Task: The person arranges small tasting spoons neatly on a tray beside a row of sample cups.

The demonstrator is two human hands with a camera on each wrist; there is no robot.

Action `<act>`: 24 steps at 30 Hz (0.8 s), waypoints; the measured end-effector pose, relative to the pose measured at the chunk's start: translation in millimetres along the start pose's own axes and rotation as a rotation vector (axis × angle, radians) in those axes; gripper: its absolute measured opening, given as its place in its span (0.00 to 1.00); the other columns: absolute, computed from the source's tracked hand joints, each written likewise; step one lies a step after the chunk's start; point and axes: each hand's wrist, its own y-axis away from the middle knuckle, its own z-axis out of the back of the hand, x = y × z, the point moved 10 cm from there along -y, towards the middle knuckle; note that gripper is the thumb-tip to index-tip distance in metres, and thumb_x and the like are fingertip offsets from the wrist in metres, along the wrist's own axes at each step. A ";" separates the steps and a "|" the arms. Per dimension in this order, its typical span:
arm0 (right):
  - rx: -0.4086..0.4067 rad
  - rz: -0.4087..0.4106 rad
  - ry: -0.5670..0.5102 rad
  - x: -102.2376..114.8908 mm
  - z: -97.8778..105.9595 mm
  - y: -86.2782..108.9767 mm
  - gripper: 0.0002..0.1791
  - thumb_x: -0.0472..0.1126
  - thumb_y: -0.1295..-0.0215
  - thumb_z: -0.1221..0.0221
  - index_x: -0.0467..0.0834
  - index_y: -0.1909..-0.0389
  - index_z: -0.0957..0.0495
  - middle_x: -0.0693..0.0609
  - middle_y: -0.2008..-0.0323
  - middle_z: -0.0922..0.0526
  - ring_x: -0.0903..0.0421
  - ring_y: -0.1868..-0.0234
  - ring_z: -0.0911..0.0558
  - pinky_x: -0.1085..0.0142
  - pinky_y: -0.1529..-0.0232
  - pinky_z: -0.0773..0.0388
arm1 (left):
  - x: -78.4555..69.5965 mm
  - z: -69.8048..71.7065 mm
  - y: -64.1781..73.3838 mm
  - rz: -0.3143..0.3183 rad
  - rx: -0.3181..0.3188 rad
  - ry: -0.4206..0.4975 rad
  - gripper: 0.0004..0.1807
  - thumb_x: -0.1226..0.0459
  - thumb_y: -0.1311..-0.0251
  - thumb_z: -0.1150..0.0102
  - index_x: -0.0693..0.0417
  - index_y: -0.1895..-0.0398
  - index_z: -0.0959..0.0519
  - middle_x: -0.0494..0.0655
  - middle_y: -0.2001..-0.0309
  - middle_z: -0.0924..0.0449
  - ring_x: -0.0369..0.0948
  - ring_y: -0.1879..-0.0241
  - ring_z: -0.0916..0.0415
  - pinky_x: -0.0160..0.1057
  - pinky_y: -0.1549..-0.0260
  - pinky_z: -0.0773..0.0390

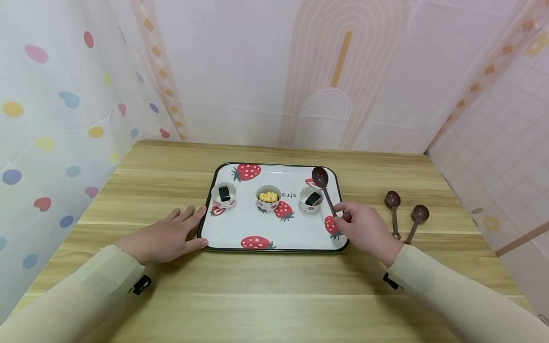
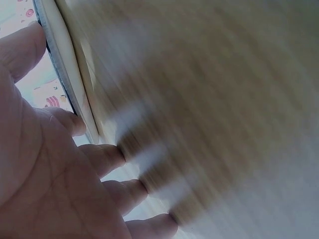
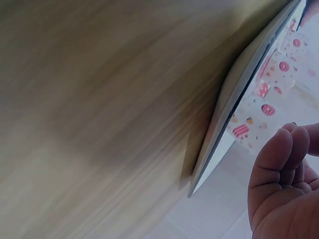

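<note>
My right hand [image 1: 364,231] pinches the handle end of a dark brown spoon [image 1: 320,176] between thumb and fingers. The spoon's bowl is over the back right of a white strawberry-print tray [image 1: 296,236]; whether it touches the tray I cannot tell. My left hand [image 1: 171,236] lies with fingers extended at the tray's left edge, thumb and fingertips at the rim. On the tray stand three printed paper cups: the left cup [image 1: 225,202] and right cup [image 1: 310,208] hold a black-and-white piece each, and the middle cup [image 1: 268,206] holds yellow bits. In the right wrist view the spoon is hidden.
Two more brown spoons, one spoon [image 1: 392,200] and another spoon [image 1: 420,213], lie on the wooden table [image 1: 257,295] right of the tray, near my right wrist. Patterned curtains [image 1: 240,71] hang behind the table and on both sides.
</note>
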 end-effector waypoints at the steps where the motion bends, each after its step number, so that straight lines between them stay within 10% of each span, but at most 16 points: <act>1: 0.001 0.002 -0.010 1.3 -1.5 -0.5 0.15 0.37 0.27 0.39 0.38 0.43 0.16 0.49 0.73 0.15 0.59 0.80 0.26 0.66 0.80 0.29 | 0.0 0.0 -0.2 0.000 0.000 0.001 0.56 0.28 0.30 0.54 0.57 0.14 0.52 0.73 0.18 0.52 0.79 0.23 0.53 0.75 0.32 0.37; 24: 0.038 0.019 -0.138 35.9 -41.4 -11.2 0.13 0.37 0.29 0.34 0.40 0.47 0.14 0.53 0.78 0.21 0.58 0.79 0.29 0.68 0.79 0.34 | -0.8 1.5 0.3 0.016 0.015 0.016 0.56 0.29 0.30 0.52 0.57 0.14 0.51 0.73 0.18 0.52 0.79 0.23 0.53 0.76 0.32 0.37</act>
